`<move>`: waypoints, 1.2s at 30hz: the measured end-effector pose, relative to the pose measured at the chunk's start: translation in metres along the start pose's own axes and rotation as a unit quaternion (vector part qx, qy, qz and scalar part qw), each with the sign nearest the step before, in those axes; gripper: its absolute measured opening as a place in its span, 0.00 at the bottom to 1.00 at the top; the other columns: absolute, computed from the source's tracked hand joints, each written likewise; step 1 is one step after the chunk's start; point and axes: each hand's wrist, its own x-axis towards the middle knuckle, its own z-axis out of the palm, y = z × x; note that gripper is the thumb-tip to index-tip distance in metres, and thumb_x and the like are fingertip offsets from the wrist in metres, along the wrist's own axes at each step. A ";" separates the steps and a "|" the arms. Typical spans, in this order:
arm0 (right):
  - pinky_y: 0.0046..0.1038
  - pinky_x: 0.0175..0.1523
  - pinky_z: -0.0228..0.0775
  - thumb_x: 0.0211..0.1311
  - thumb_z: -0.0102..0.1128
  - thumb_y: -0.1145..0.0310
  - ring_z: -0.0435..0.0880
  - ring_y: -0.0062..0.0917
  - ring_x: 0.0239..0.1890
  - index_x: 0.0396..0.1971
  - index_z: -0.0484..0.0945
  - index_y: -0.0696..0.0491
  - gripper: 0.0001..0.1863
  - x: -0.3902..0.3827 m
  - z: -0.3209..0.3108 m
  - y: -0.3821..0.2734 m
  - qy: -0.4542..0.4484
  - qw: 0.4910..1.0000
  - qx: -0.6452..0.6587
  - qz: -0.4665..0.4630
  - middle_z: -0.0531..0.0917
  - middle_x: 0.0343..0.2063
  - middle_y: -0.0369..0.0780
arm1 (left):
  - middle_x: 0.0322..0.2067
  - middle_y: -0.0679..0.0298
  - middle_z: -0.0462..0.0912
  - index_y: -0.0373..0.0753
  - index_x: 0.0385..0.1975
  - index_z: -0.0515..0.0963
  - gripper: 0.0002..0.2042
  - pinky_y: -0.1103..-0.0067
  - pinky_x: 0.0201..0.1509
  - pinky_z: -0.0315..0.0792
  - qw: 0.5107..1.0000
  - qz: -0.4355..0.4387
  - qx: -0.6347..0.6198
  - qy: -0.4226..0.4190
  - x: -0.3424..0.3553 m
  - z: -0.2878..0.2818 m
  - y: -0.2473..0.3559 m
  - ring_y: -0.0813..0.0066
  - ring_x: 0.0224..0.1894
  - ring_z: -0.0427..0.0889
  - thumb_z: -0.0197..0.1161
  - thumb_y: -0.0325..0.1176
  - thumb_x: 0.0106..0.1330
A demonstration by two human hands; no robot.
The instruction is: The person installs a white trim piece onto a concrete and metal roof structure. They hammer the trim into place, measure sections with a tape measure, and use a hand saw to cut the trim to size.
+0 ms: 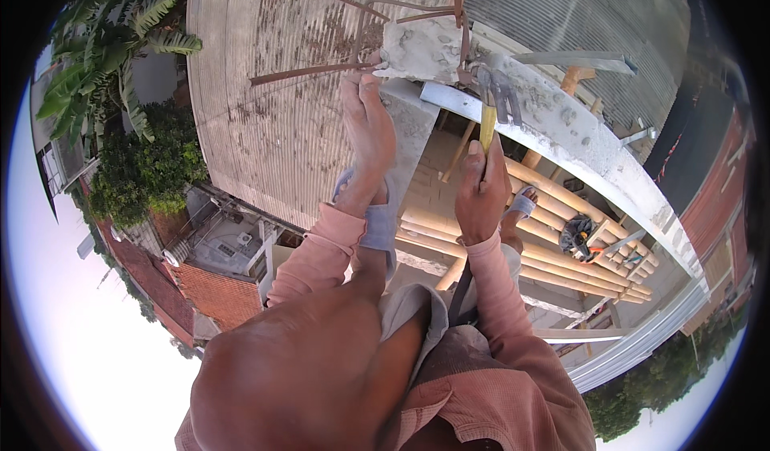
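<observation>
My right hand (484, 180) is closed around the yellow handle of a claw hammer (488, 126). The hammer's dark head, smeared by motion, is over the white edge of a concrete beam (553, 118). My left hand (369, 126) is stretched out, its fingertips at the left side of a rough concrete column top (425, 50). Part of those fingers is hidden behind the thumb and the concrete. Rusty reinforcing bars (309, 75) stick out around the column top, one ending close to my left fingertips.
I am high up, with my sandalled feet (521, 204) spread. Below lies a platform of bamboo poles (553, 262) with a dark bag (576, 234) on it. Corrugated roofing (257, 130) spreads to the left, grey roofing (577, 18) to the right. A metal channel (581, 61) juts over the beam.
</observation>
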 end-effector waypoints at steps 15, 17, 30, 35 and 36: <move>0.44 0.43 0.74 0.73 0.53 0.75 0.82 0.53 0.42 0.60 0.69 0.67 0.20 0.029 0.013 -0.019 0.130 0.987 -0.026 -0.092 0.81 0.42 0.59 | 0.47 0.53 0.80 0.31 0.48 0.74 0.16 0.70 0.55 0.68 0.999 -0.016 -0.011 -0.026 0.007 0.002 0.005 0.63 0.47 0.75 0.45 0.39 0.79; 0.43 0.43 0.75 0.74 0.53 0.73 0.82 0.54 0.40 0.60 0.70 0.65 0.20 0.031 0.006 -0.013 0.015 1.000 -0.004 0.021 0.82 0.41 0.59 | 0.50 0.55 0.79 0.31 0.48 0.74 0.17 0.70 0.62 0.65 0.998 -0.035 -0.047 -0.031 0.001 0.004 0.008 0.65 0.53 0.74 0.44 0.40 0.80; 0.21 0.28 0.60 0.77 0.55 0.62 0.65 0.14 0.22 0.40 0.76 0.59 0.13 0.014 -0.071 -0.020 0.016 0.937 0.264 0.227 0.75 0.23 0.30 | 0.58 0.45 0.73 0.30 0.50 0.70 0.13 0.65 0.55 0.74 0.961 0.126 0.018 -0.246 -0.049 0.000 0.054 0.54 0.52 0.79 0.49 0.36 0.79; 0.22 0.28 0.58 0.75 0.60 0.62 0.66 0.16 0.22 0.34 0.74 0.57 0.14 0.027 -0.078 0.007 0.067 0.994 0.025 0.077 0.73 0.20 0.32 | 0.68 0.30 0.60 0.27 0.52 0.67 0.15 0.55 0.52 0.76 0.902 0.201 0.165 -0.346 -0.021 0.042 0.060 0.35 0.54 0.78 0.49 0.34 0.77; 0.22 0.28 0.58 0.74 0.60 0.61 0.65 0.16 0.23 0.33 0.74 0.57 0.15 0.030 -0.083 0.014 0.075 0.991 0.041 0.099 0.72 0.20 0.32 | 0.68 0.29 0.60 0.25 0.52 0.67 0.16 0.54 0.51 0.77 0.895 0.151 0.183 -0.379 -0.016 0.051 0.064 0.34 0.52 0.78 0.49 0.34 0.77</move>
